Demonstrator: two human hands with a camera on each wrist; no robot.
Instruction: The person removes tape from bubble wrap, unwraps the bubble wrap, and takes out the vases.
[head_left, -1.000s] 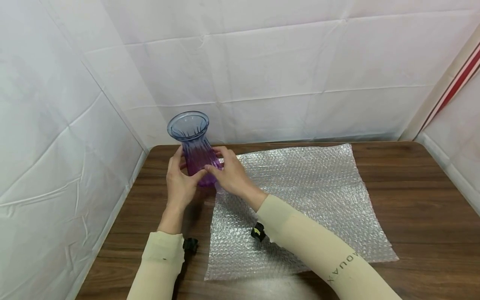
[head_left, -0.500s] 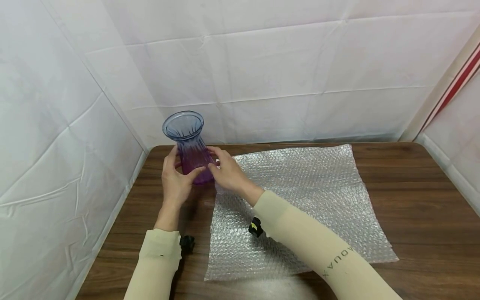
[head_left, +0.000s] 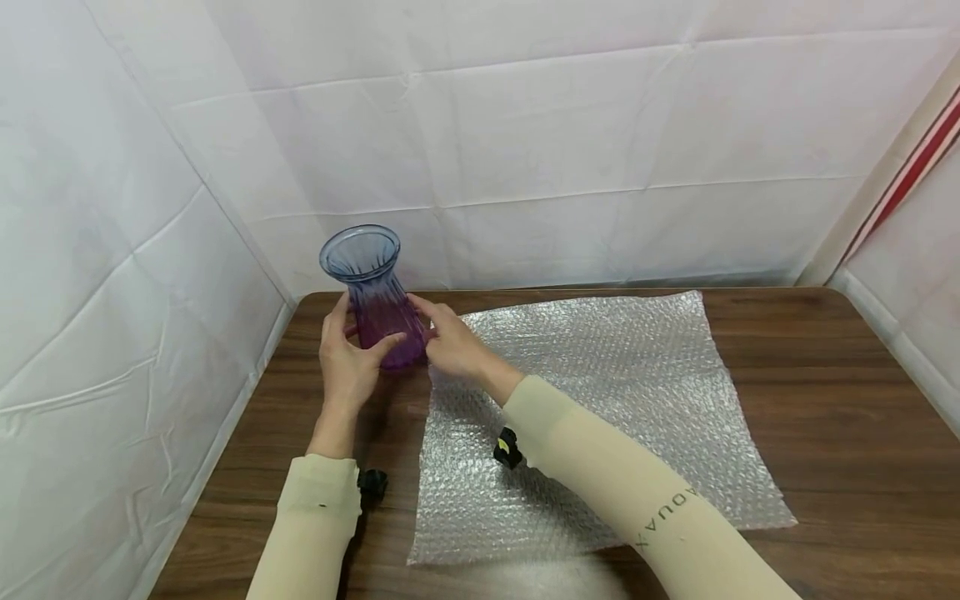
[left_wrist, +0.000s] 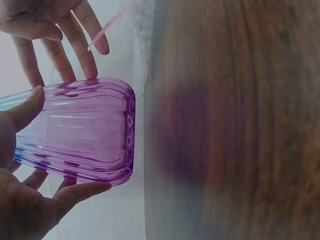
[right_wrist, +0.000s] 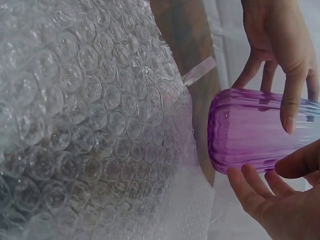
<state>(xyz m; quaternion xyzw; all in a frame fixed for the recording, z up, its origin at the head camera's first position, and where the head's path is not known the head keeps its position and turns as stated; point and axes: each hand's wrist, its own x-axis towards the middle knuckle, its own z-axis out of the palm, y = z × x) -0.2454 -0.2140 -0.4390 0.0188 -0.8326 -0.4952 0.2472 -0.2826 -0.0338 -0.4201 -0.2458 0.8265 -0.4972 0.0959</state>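
Observation:
A glass vase (head_left: 390, 325), blue at its flared rim and purple at its base, is held at the back left of the table. My left hand (head_left: 345, 367) grips it, thumb across the near side and fingers behind. In the left wrist view, the purple base (left_wrist: 95, 130) appears raised off the wood. My right hand (head_left: 453, 342) is on the other side, its extended fingertips touching the glass; its thumb looks apart from it. The right wrist view has both hands around the purple part (right_wrist: 250, 130). Bubble wrap (head_left: 600, 400) lies flat to the right of the vase.
The brown wooden table (head_left: 825, 400) backs onto a white sheet wall (head_left: 525, 167), with another white wall (head_left: 135, 333) at left. A small pinkish translucent strip (right_wrist: 200, 71) sticks out from the bubble wrap's edge.
The vase and both hands have shifted slightly left, away from the bubble wrap. The right thumb has drawn back from the vase's near side. The bubble wrap has stayed put.

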